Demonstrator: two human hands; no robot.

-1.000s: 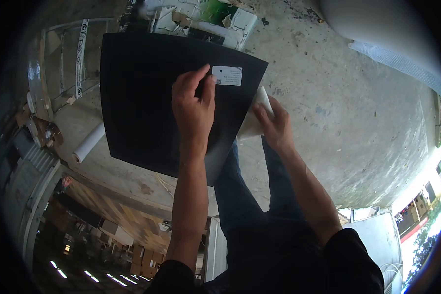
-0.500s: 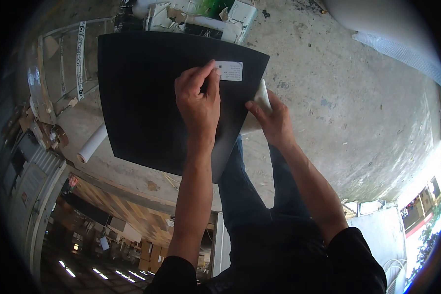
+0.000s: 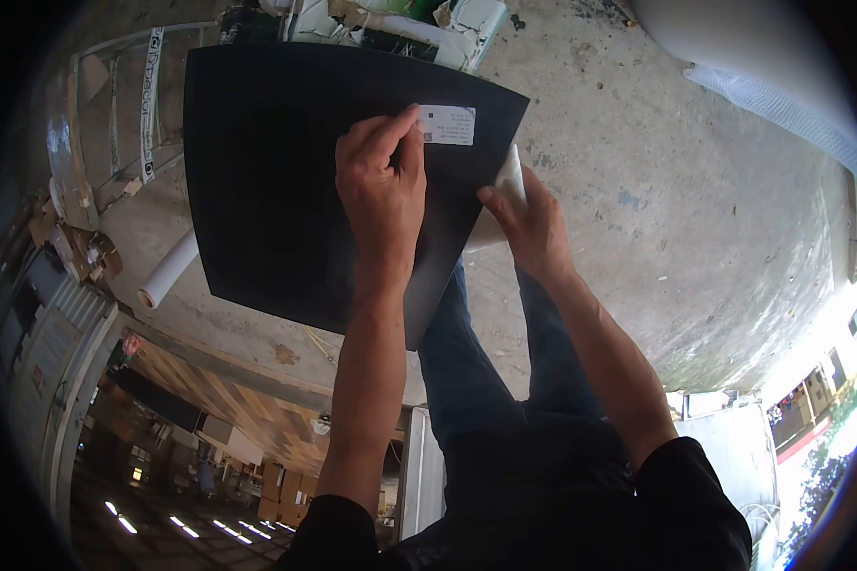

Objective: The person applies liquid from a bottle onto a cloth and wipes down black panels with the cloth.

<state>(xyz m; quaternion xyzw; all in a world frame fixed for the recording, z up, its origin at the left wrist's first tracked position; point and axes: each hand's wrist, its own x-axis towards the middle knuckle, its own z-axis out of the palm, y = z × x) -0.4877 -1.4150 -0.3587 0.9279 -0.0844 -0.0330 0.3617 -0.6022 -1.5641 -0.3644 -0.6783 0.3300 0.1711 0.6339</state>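
I see the left hand (image 3: 383, 195), its fingers narrow at the left edge of the white label (image 3: 450, 127); grip or mere touch, I can't tell. The right hand (image 3: 543, 233) holds a pale roll (image 3: 511, 179). The label lies toward the far right corner of the black panel (image 3: 267, 181). I'd work evenly from 1 edge, avoiding creases.

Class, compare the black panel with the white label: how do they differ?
The black panel is large; the white label covers only a small patch of it. The black panel's dark face looks plain around the label, while the white label carries dark print. Both look roughly four-sided.
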